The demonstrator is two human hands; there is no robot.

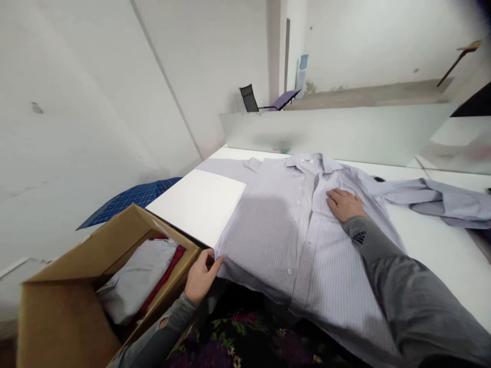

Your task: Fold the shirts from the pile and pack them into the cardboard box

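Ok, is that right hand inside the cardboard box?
No, the right hand lies on the front of the striped shirt.

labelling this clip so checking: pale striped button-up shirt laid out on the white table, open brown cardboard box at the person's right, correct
The side is wrong: the head view shows the open brown cardboard box at the person's left. The pale striped button-up shirt is laid out on the white table.
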